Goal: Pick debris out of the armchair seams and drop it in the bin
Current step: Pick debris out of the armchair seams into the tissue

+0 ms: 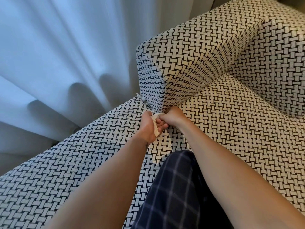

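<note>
A black-and-cream woven-pattern armchair fills the view. My left hand sits at the seam where the armrest front meets the seat and holds crumpled whitish paper debris in its palm. My right hand is pressed into the same seam beside it, fingers curled, pinching a white scrap at the top of the wad. More whitish scraps stick out of the seam further along to the upper left. No bin is in view.
Pale blue-white curtains hang close along the left side of the armchair. My leg in dark checked trousers rests against the seat front at the bottom. The armchair's backrest rises at the right.
</note>
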A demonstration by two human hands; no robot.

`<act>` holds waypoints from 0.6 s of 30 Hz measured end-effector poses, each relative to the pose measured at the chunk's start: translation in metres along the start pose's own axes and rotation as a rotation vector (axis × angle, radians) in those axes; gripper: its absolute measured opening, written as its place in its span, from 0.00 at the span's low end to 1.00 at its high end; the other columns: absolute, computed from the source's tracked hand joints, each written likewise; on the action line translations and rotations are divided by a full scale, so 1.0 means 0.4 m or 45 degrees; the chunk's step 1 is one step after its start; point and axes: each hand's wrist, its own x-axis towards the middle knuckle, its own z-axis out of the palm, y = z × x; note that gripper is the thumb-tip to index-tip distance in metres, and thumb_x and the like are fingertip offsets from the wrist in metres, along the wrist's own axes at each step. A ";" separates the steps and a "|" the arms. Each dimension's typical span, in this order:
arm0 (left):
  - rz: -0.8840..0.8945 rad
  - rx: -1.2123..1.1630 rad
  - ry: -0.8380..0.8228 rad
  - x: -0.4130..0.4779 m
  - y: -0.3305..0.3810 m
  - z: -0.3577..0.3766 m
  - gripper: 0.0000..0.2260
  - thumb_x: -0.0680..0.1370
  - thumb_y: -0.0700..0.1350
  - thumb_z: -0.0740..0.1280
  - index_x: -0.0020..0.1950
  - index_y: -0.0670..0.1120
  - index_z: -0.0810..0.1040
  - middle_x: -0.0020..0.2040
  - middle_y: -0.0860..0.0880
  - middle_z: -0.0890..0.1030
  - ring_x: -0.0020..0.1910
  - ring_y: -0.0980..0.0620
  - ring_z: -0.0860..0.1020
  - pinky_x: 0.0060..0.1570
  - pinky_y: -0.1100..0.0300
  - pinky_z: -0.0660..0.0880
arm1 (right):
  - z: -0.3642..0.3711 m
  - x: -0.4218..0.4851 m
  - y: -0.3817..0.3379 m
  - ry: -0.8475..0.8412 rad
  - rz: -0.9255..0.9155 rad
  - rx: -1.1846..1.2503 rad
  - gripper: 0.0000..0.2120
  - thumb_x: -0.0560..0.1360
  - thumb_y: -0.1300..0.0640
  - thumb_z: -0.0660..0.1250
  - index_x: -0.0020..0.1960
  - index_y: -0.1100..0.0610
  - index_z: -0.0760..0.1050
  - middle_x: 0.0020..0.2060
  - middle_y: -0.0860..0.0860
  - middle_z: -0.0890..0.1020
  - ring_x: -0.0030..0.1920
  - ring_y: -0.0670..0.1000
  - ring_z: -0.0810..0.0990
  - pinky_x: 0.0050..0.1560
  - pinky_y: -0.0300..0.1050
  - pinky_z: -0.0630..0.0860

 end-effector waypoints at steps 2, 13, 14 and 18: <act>-0.003 -0.016 0.012 0.002 0.002 0.004 0.19 0.83 0.50 0.52 0.43 0.39 0.75 0.27 0.49 0.66 0.27 0.50 0.68 0.17 0.68 0.65 | -0.010 0.004 0.000 -0.060 0.053 0.104 0.09 0.74 0.55 0.74 0.48 0.60 0.82 0.42 0.53 0.86 0.45 0.51 0.86 0.50 0.48 0.83; 0.013 0.063 0.070 0.003 -0.003 0.005 0.20 0.82 0.50 0.54 0.42 0.40 0.77 0.25 0.50 0.68 0.20 0.52 0.70 0.17 0.66 0.66 | -0.004 -0.001 0.006 -0.041 -0.064 0.006 0.09 0.74 0.50 0.71 0.47 0.56 0.81 0.41 0.51 0.85 0.45 0.52 0.84 0.50 0.47 0.81; 0.026 0.073 0.072 0.003 -0.004 0.006 0.19 0.82 0.50 0.54 0.42 0.41 0.77 0.25 0.50 0.68 0.20 0.52 0.69 0.17 0.66 0.66 | 0.006 -0.007 0.012 -0.010 -0.081 0.007 0.10 0.74 0.48 0.70 0.46 0.55 0.82 0.40 0.51 0.85 0.44 0.52 0.84 0.50 0.49 0.81; 0.074 0.131 0.075 0.000 -0.010 0.008 0.17 0.81 0.49 0.53 0.41 0.42 0.77 0.27 0.50 0.68 0.23 0.51 0.69 0.16 0.66 0.63 | 0.030 -0.017 0.035 0.087 -0.108 0.016 0.13 0.74 0.44 0.67 0.44 0.53 0.83 0.37 0.49 0.86 0.41 0.52 0.85 0.49 0.52 0.83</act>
